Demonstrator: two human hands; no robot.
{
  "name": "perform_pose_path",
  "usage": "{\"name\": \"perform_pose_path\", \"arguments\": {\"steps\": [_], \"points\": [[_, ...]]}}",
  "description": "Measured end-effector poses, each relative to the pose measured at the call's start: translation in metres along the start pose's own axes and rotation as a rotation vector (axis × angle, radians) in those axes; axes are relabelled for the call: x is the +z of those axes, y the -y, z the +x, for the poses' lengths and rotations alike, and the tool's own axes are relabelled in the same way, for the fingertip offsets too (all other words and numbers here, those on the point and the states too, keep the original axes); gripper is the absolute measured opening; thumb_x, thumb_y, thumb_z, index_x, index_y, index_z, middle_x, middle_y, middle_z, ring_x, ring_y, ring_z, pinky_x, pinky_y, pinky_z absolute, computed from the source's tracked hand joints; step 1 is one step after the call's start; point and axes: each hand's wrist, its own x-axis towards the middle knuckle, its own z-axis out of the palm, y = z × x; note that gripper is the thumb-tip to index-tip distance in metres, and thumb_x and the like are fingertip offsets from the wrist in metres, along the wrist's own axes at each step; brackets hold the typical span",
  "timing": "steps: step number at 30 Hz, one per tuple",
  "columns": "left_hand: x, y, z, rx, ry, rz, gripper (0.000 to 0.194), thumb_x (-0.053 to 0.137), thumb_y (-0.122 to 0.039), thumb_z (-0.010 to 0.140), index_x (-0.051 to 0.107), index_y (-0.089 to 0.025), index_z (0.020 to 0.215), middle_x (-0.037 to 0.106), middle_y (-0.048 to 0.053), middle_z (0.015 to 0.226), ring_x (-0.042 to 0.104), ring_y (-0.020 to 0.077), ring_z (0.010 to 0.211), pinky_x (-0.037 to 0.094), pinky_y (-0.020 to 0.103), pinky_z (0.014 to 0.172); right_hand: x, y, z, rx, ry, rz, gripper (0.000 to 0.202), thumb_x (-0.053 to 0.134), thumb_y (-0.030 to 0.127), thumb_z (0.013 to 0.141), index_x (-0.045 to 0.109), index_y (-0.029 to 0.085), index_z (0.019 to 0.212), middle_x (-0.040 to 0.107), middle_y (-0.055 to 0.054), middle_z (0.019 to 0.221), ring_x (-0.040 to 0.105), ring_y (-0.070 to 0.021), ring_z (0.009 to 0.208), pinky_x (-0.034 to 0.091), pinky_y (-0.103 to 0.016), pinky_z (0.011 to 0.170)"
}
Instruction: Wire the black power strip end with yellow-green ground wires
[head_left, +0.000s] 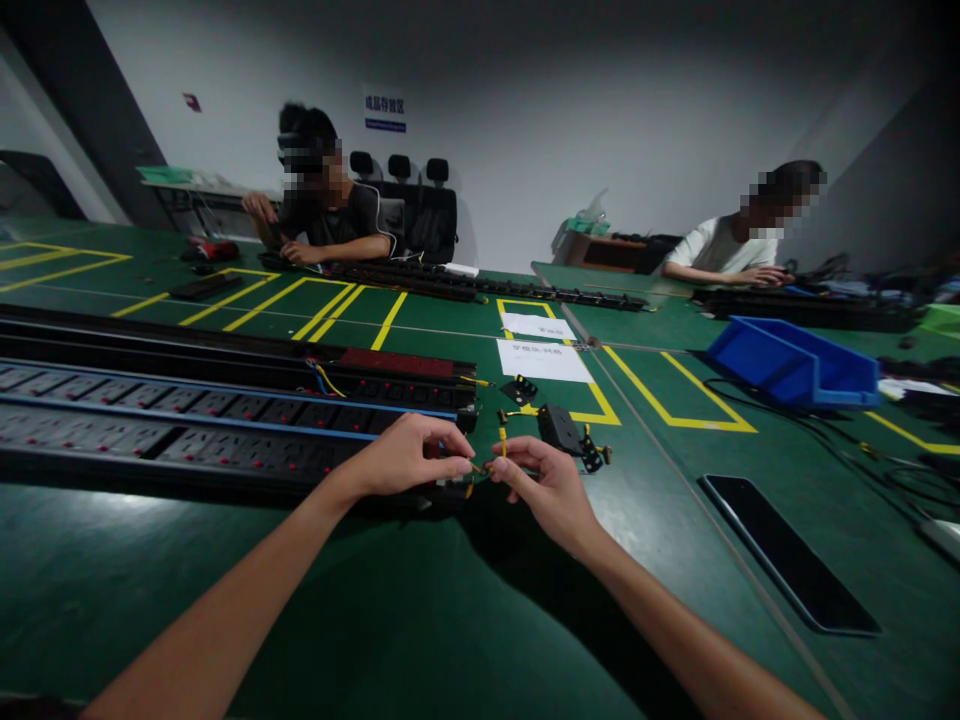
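Beyond the end of a long black power strip (217,452), my two hands meet over thin wires (481,470). My left hand (409,458) pinches a wire end between thumb and fingertips, its wrist over the strip. Opposite it, my right hand (546,487) is closed on the wires with thumb and index finger. A yellow-sleeved lead (502,438) rises beside the right fingertips. Just behind that hand lie a small black block (559,428) and a black bracket (592,450). The exact joint between the fingertips is too small to make out.
More strips (405,362) lie alongside, with loose yellow and blue wires. Paper sheets (544,360), a blue bin (791,365), a phone (787,555) and black cables (892,470) are on the green table (360,620). Two people (337,215) work across it.
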Motion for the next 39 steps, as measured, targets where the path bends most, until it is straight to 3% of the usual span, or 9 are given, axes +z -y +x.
{"name": "perform_pose_path", "arguments": {"steps": [16, 39], "points": [[0.004, -0.005, -0.001, 0.034, -0.028, 0.070, 0.023, 0.068, -0.037, 0.088, 0.075, -0.016, 0.095, 0.073, 0.004, 0.081, 0.063, 0.0141, 0.070, 0.046, 0.024, 0.065, 0.000, 0.002, 0.000, -0.034, -0.029, -0.025, 0.030, 0.076, 0.050, 0.079, 0.072, 0.020, 0.083, 0.067, -0.004, 0.077, 0.056, -0.0152, 0.061, 0.047, -0.025, 0.048], [0.009, -0.013, -0.002, 0.089, -0.052, 0.142, 0.018, 0.066, -0.032, 0.089, 0.076, -0.017, 0.092, 0.074, 0.003, 0.081, 0.061, 0.0125, 0.066, 0.044, 0.024, 0.064, 0.000, 0.000, -0.001, -0.017, 0.022, -0.029, 0.028, 0.074, 0.048, 0.081, 0.074, 0.021, 0.080, 0.068, -0.003, 0.072, 0.059, -0.0161, 0.062, 0.050, -0.026, 0.053]]}}
